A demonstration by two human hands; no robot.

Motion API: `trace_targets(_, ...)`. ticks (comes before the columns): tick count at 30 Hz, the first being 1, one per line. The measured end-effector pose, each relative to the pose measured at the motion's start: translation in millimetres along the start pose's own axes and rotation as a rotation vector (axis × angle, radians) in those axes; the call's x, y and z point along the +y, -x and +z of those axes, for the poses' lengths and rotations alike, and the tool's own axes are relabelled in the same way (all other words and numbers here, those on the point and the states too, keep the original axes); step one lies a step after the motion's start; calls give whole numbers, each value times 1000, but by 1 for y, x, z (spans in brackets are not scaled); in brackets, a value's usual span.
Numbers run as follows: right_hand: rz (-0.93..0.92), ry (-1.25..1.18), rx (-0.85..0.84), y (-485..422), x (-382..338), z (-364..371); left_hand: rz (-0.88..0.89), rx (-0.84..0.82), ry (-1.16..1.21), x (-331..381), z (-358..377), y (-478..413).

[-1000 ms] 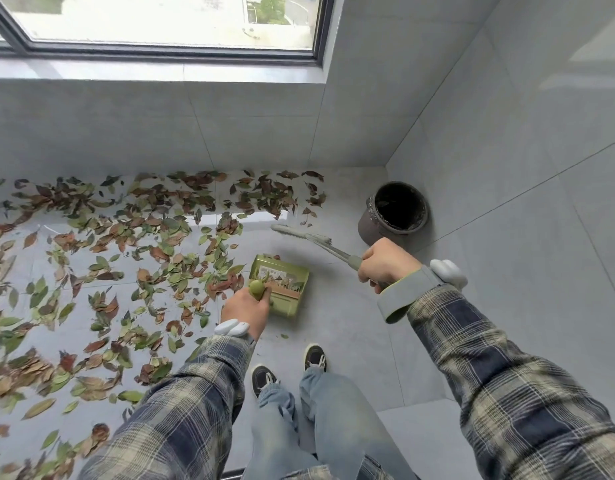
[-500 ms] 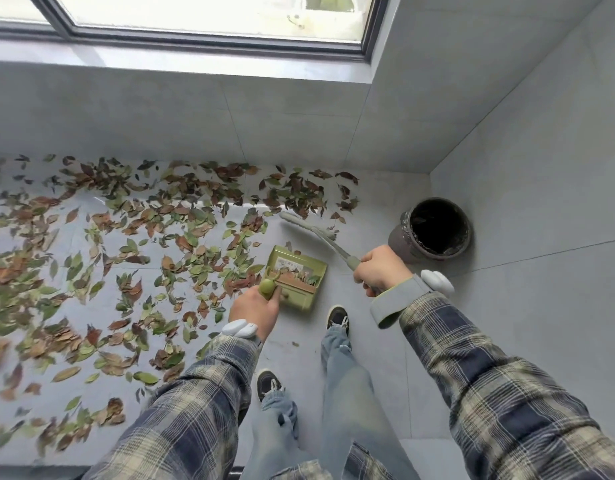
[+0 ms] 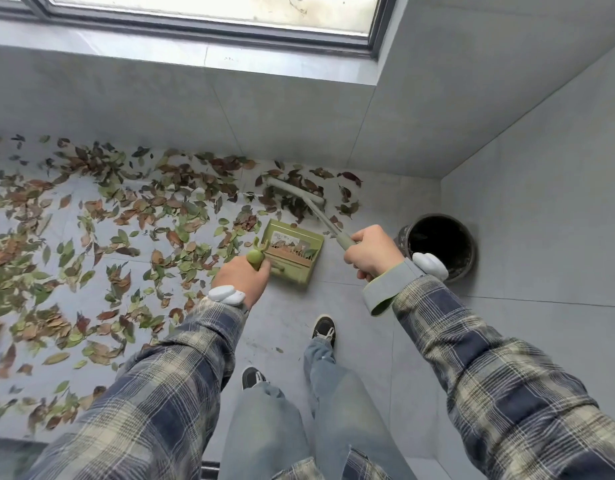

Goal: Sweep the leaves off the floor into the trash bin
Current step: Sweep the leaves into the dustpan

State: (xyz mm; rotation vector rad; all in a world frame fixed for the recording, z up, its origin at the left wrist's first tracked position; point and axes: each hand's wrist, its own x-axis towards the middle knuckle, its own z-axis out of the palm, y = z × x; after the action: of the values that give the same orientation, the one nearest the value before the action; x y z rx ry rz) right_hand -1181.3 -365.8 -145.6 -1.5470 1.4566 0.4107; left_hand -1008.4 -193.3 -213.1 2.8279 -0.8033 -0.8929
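The right hand (image 3: 373, 252) is closed in a full fist around the pale grey-green plastic broom handle (image 3: 328, 225), with no gap showing between fingers and shaft. The left hand (image 3: 243, 277) is curled around the round-knobbed upright handle (image 3: 255, 258) of the olive-green plastic dustpan (image 3: 292, 252).

The broom's long pale brush head (image 3: 294, 190) lies among leaves at the far edge of the grey tiled floor (image 3: 299, 327), close to the wall below the window. The dustpan sits between the brush and the person's feet; a few leaves lie inside it.

The brown and green dry leaves (image 3: 126, 220) cover the left and far parts of the floor. The dark round trash bin (image 3: 404, 237) stands in the far right corner, apparently open-topped.

Recommended procedure for this stroke:
- Draw the brush head toward the dustpan mouth in one low, steady pull.
- Hold the dustpan lip flat against the tiles so leaves do not slide beneath it.
- Avoid flicking; dry leaves probably scatter easily.
- Empty into the bin before the pan overfills.
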Motion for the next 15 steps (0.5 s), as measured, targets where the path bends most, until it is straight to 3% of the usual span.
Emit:
trace_targets(3,-23,10,5,-17,-15,-9,-15,-28,-31,10,-6,-14)
trace_targets(9,-58,41,21,-41,-45,-16,-24,107,-27,11,-5,-14)
trace_targets(15,-29,43,-20,-54,-58,-7,-47,113,-66,9,-5,-28)
